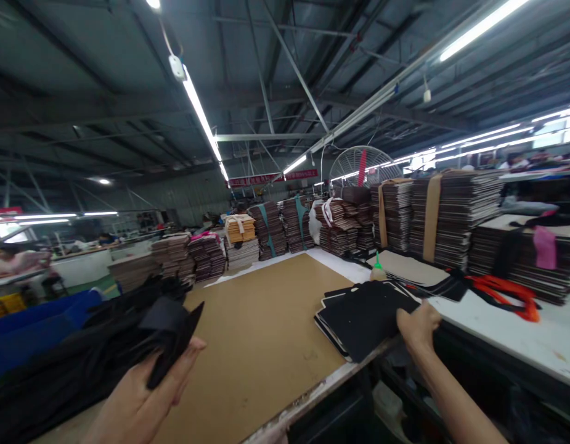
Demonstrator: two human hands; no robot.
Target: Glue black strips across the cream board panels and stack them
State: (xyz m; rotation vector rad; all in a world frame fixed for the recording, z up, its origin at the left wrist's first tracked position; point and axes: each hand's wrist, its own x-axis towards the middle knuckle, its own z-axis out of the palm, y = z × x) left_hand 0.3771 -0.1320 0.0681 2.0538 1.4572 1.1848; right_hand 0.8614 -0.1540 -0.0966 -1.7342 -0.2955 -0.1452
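Evidently both hands are occupied at the brown-topped table [266,302]. At the lower left, the left hand [141,398] has its thumb and fingers closed about a dark folded piece [174,351]; the piece's lower end lies between them, while the rest rises above the grip, tilted toward the upper right. Just behind it lies a heap of black material [76,357], with a blue bin [30,327] beyond.

Across the table, the right hand [418,327] is at the right corner of a pile of black sheets [365,317]. The pile stretches leftward from the fingers, its edges unevenly aligned, close to the table's near edge. Whether this hand grips any sheet or merely touches the corner, one cannot tell. Behind the pile stands a green-tipped bottle [377,271], just beside a beige panel [409,268].
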